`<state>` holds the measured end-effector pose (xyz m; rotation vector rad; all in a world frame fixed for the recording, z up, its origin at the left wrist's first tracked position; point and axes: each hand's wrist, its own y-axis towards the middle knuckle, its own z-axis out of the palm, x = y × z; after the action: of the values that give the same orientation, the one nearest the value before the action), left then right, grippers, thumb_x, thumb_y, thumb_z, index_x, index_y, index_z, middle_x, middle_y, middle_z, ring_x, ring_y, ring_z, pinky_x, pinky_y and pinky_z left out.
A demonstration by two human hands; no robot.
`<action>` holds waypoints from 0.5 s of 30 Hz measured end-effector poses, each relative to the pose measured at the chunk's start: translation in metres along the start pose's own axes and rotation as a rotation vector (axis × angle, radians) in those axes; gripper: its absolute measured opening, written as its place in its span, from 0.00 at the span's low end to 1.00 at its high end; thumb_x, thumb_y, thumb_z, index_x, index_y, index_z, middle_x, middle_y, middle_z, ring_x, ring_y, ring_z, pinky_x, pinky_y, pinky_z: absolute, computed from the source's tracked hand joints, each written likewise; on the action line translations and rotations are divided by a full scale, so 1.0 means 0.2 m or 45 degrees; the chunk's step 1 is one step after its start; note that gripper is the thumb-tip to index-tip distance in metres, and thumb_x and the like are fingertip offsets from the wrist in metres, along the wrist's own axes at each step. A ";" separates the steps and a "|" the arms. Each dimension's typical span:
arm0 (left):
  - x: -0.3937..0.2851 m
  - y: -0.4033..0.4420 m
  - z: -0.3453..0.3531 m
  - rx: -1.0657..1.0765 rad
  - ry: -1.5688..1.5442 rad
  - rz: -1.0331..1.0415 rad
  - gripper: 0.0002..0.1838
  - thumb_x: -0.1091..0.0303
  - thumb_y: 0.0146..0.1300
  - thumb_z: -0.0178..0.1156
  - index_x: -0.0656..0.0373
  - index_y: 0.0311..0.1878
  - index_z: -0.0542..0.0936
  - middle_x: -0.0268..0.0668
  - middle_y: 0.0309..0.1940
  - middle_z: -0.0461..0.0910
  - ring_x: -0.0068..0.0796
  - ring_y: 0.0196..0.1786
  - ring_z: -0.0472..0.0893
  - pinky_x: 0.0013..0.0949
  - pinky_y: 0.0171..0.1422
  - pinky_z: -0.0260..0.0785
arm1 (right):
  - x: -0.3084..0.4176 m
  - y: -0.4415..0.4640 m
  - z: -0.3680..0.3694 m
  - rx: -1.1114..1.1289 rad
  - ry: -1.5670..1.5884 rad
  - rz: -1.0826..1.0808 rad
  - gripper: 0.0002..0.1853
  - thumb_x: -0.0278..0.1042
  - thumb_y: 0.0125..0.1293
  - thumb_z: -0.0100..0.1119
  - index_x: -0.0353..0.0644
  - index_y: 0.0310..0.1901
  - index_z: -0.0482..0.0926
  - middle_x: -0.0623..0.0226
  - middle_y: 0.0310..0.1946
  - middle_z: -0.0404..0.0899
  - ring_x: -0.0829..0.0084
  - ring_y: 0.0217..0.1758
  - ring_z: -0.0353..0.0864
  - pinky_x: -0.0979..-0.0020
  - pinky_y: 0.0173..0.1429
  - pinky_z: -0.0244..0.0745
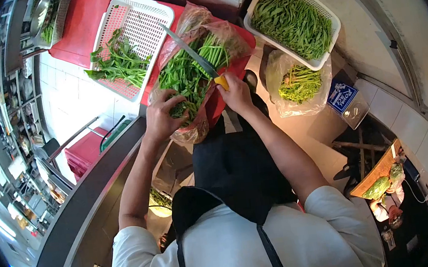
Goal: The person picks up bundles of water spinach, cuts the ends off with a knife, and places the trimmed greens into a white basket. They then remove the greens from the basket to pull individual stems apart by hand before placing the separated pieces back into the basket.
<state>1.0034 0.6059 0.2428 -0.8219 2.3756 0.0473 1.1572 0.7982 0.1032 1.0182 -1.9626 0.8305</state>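
My right hand (235, 94) is closed round the yellow handle of a long knife (190, 51). Its blade points up and left, over a heap of leafy greens (183, 75) with thick green stems. The greens lie in an opened clear plastic bag (227, 37) on a red tabletop (216, 107). At the near end of the bag, my left hand (161, 117) has its fingers curled round the leafy tips. A white perforated basket (147, 15) stands to the left with some long-leaved greens (124, 63) in it.
Another white basket (336, 27), at right, is full of narrow green leaves (293, 21). Below it lies a plastic bag of stemmy greens (300, 84), beside a blue-labelled box (343, 96). A dark counter ledge (86, 204) runs along my left. A person (389, 209) is at lower right.
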 end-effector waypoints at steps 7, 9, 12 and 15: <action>-0.10 -0.02 -0.02 0.160 0.015 0.113 0.21 0.64 0.45 0.77 0.50 0.46 0.88 0.38 0.50 0.82 0.46 0.47 0.86 0.45 0.48 0.80 | 0.00 0.31 0.24 0.251 0.336 0.086 0.21 0.44 0.62 0.69 0.41 0.50 0.77 0.49 0.37 0.85 0.43 0.44 0.85 0.48 0.47 0.78; -0.09 -0.07 -0.04 0.108 0.028 0.173 0.21 0.64 0.44 0.78 0.50 0.46 0.88 0.37 0.50 0.82 0.45 0.47 0.86 0.45 0.47 0.80 | -0.07 0.37 0.33 0.292 0.293 0.028 0.21 0.44 0.62 0.69 0.41 0.51 0.77 0.49 0.38 0.85 0.43 0.44 0.85 0.47 0.47 0.77; -0.07 -0.18 -0.07 -0.053 0.003 0.171 0.21 0.67 0.43 0.78 0.52 0.45 0.87 0.40 0.50 0.82 0.47 0.47 0.86 0.45 0.48 0.80 | -0.12 0.36 0.37 0.325 0.168 0.001 0.18 0.39 0.65 0.64 0.41 0.52 0.77 0.47 0.40 0.85 0.41 0.46 0.84 0.47 0.48 0.77; -0.09 -0.27 -0.17 -0.290 -0.056 -0.052 0.19 0.73 0.44 0.76 0.55 0.44 0.87 0.44 0.50 0.82 0.48 0.50 0.86 0.43 0.53 0.80 | -0.15 0.33 0.38 0.381 0.192 0.050 0.13 0.33 0.66 0.59 0.41 0.51 0.78 0.45 0.42 0.85 0.42 0.49 0.84 0.48 0.51 0.77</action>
<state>1.0260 0.5644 0.2891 -0.9645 2.3392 0.3215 1.0886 0.7797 0.0273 1.0543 -1.7696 1.2144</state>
